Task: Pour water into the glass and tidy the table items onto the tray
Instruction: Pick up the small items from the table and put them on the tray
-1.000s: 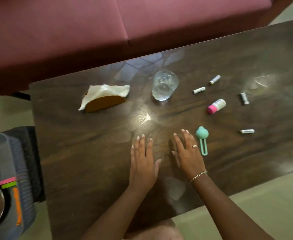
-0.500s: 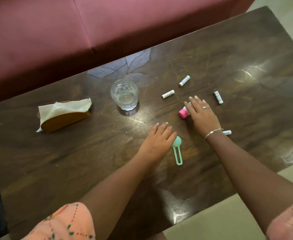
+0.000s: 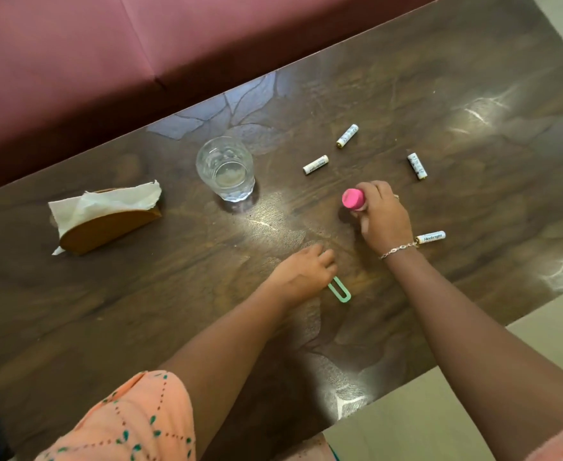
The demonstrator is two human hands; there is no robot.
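Note:
A clear glass (image 3: 225, 168) stands on the dark wooden table (image 3: 140, 294), left of centre. My right hand (image 3: 381, 214) is closed around a small pink-capped bottle (image 3: 353, 199), held upright with the cap toward me. My left hand (image 3: 303, 271) is curled over the round head of a mint-green clip (image 3: 340, 290); only its loop sticks out below the fingers. Several white batteries lie scattered: one (image 3: 315, 164) right of the glass, one (image 3: 347, 135) further back, one (image 3: 417, 166) to the right, one (image 3: 432, 237) beside my right wrist. No tray or water vessel is in view.
A wooden napkin holder (image 3: 107, 227) with white tissue stands at the table's left. A maroon sofa (image 3: 107, 61) runs along the far edge. The near right table edge drops to pale floor (image 3: 439, 410).
My right hand has closed on the pink-capped bottle and stood it up off the table. My left hand has curled over the green clip's head. The camera has moved closer.

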